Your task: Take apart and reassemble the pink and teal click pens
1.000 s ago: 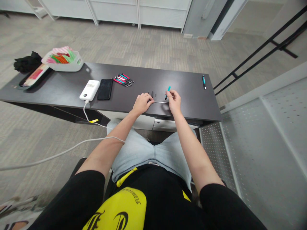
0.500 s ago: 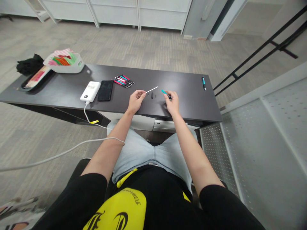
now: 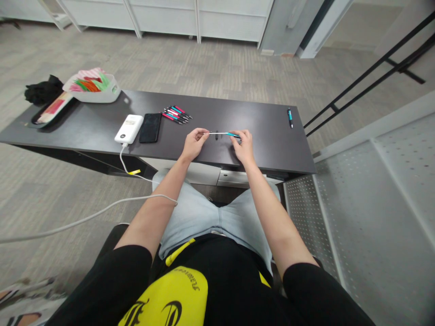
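Observation:
My left hand pinches one end of a thin white pen refill, held level over the dark table. The refill's other end meets the open end of a blue pen barrel; whether its tip is inside I cannot tell. My right hand is closed around that barrel, hiding most of it. Below the refill, between my hands, lies a small black pen part, with tiny bits beside it. Farther left rests a group of pens in pink, blue and black.
A black phone and a white power bank with a cable lie left. At the far left stand a white basket, a black tray and black cloth. One blue pen lies near the right edge.
The refill has swung from a slant to level, and its free end has come to the blue barrel. Both hands stay almost in place.

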A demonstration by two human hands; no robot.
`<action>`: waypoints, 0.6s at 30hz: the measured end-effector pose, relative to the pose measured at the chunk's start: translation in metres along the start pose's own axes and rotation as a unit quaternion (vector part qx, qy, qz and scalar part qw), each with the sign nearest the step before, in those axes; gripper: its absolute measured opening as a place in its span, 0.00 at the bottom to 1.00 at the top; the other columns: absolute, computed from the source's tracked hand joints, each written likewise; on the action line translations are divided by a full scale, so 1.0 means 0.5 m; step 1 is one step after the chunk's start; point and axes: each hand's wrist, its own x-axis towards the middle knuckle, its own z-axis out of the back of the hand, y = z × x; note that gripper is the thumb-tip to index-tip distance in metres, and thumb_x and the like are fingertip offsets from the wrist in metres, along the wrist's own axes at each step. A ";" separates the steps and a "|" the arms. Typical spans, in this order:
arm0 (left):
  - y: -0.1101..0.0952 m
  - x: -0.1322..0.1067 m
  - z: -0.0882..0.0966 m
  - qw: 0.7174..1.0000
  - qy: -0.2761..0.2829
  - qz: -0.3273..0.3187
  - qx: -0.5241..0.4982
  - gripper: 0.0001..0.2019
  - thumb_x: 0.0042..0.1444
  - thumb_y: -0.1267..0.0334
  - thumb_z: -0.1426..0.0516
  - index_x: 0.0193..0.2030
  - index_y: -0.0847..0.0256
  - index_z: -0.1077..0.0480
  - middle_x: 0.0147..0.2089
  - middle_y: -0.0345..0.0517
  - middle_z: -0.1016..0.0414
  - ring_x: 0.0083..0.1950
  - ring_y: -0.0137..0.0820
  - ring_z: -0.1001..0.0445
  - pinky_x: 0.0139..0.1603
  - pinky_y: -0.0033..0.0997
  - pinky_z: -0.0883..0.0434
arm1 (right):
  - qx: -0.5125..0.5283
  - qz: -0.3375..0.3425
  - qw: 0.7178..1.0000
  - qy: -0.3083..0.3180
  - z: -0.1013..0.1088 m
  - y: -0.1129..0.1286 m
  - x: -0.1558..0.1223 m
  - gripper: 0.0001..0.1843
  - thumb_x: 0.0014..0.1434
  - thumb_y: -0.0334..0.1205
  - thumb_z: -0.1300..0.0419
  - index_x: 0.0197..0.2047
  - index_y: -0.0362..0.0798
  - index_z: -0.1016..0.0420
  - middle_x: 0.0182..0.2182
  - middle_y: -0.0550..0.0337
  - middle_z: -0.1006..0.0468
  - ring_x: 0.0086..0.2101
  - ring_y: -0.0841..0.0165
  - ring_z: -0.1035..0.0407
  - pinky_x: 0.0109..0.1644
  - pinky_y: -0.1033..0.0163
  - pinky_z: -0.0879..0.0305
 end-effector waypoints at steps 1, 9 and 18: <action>-0.003 0.000 0.000 1.000 -0.011 0.001 -0.002 0.13 0.66 0.56 0.21 0.41 0.51 0.20 0.43 0.46 0.11 0.47 0.42 0.14 0.57 0.42 0.15 | 0.001 -0.001 1.000 -0.003 0.000 0.002 0.000 0.16 0.80 0.63 0.25 0.52 0.60 0.06 0.55 0.45 0.14 0.64 0.39 0.22 0.85 0.25 0.27; -0.002 -0.003 -0.004 0.999 0.019 -0.003 0.028 0.10 0.69 0.62 0.23 0.40 0.53 0.19 0.38 0.42 0.16 0.41 0.38 0.20 0.50 0.38 0.21 | -0.027 0.005 1.000 0.004 0.002 0.002 -0.003 0.12 0.82 0.55 0.26 0.54 0.60 0.04 0.56 0.44 0.14 0.64 0.40 0.21 0.84 0.27 0.24; 0.020 -0.002 -0.015 0.998 0.061 -0.025 0.013 0.06 0.62 0.60 0.22 0.40 0.53 0.12 0.35 0.41 0.13 0.37 0.37 0.20 0.43 0.37 0.23 | -0.130 0.062 0.982 0.124 0.008 0.029 -0.011 0.19 0.86 0.60 0.32 0.63 0.67 -0.01 0.60 0.43 0.08 0.66 0.35 0.17 0.80 0.23 0.22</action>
